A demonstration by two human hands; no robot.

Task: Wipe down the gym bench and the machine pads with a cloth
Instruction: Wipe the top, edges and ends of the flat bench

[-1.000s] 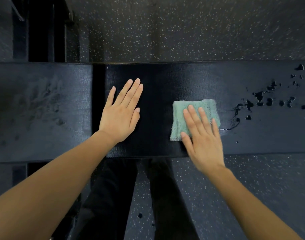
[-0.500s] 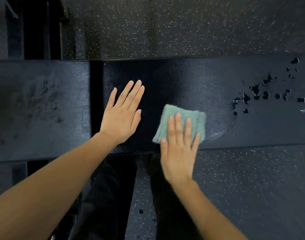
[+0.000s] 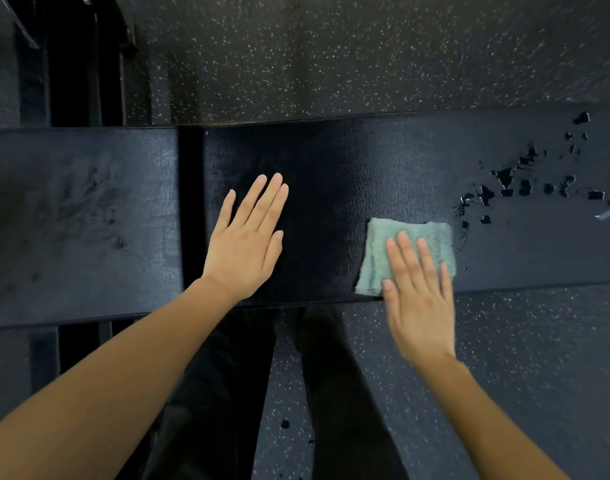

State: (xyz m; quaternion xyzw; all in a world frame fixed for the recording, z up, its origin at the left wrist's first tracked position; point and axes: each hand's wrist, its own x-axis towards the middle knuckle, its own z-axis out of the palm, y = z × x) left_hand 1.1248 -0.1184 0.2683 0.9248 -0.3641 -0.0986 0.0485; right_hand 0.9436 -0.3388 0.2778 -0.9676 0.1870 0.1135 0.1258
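A black padded gym bench (image 3: 348, 161) runs across the view, split by a gap (image 3: 190, 209) from a second pad (image 3: 71, 220) on the left. My left hand (image 3: 244, 244) lies flat on the long pad just right of the gap, fingers spread, holding nothing. A folded green cloth (image 3: 376, 251) lies near the pad's front edge, and my right hand (image 3: 421, 299) presses down on it with flat fingers. Just right of the cloth, wet droplets (image 3: 504, 188) dot the pad.
Speckled dark rubber floor (image 3: 331, 57) lies beyond and in front of the bench. A black machine frame (image 3: 71, 64) stands at the upper left. My dark trouser legs (image 3: 331, 393) are right below the bench edge.
My right hand slid the cloth left toward the front edge, then back right toward the droplets. My left hand has stayed flat in place.
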